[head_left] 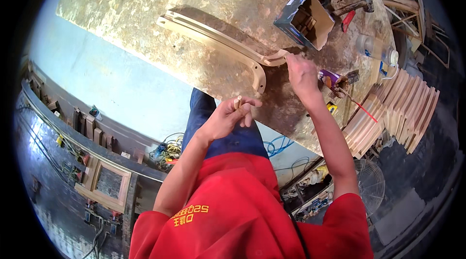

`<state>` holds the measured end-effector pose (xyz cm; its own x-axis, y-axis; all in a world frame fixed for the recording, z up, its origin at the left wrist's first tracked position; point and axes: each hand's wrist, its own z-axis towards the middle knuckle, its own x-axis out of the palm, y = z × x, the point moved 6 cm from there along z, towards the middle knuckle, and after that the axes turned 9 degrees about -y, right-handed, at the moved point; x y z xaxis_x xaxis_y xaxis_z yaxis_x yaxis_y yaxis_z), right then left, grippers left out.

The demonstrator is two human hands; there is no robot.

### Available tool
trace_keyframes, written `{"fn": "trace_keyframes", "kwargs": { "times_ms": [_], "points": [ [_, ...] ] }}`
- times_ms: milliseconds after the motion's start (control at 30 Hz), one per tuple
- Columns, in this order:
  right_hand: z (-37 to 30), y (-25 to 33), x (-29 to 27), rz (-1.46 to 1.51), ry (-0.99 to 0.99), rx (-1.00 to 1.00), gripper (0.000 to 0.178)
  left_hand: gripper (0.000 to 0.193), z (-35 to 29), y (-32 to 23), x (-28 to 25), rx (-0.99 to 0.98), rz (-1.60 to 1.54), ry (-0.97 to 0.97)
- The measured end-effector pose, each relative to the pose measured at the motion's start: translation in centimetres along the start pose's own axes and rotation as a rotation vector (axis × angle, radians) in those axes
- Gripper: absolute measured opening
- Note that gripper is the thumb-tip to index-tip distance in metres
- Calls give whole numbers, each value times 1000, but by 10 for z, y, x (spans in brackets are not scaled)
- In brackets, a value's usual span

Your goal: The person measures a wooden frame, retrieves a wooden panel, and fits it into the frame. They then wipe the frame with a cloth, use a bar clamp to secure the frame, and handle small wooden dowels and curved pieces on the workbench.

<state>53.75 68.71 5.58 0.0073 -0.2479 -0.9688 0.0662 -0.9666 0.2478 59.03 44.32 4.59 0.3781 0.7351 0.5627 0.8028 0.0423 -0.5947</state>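
Two long wooden pieces lie side by side on the worktable, each with a curved end towards me. The nearer curved wooden piece (259, 75) shows dark round holes in its bent end. My right hand (303, 75) is closed, with its fingertips at the bent end of the farther curved wooden piece (274, 59). Whatever is pinched there is hidden by the fingers. My left hand (227, 118) hovers by the table's near edge, thumb and fingers curled around short wooden dowels (237, 102) that stick up from the grip.
A dark open box (297, 25) with wooden bits inside stands beyond my right hand. Near it are a hammer (357, 5), a purple can (330, 78) with a brush and a clear plastic bottle (374, 48). Stacked wooden strips (395, 108) lie at the right. A fan (370, 186) stands below.
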Motion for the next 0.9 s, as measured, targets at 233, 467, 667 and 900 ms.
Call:
{"fn": "trace_keyframes", "kwargs": {
  "times_ms": [233, 467, 667, 900],
  "points": [
    [-1, -4, 13, -48, 44, 76, 15, 37, -2, -8, -12, 16, 23, -36],
    [-17, 10, -7, 319, -20, 468, 10, 40, -18, -1, 8, 77, 26, -40],
    [-88, 127, -36, 1506, 367, 733, 21, 37, -26, 16, 44, 213, 15, 51],
    [-72, 84, -33, 952, -36, 494, 18, 31, -36, 35, 58, 109, -105, 73]
  ]
}}
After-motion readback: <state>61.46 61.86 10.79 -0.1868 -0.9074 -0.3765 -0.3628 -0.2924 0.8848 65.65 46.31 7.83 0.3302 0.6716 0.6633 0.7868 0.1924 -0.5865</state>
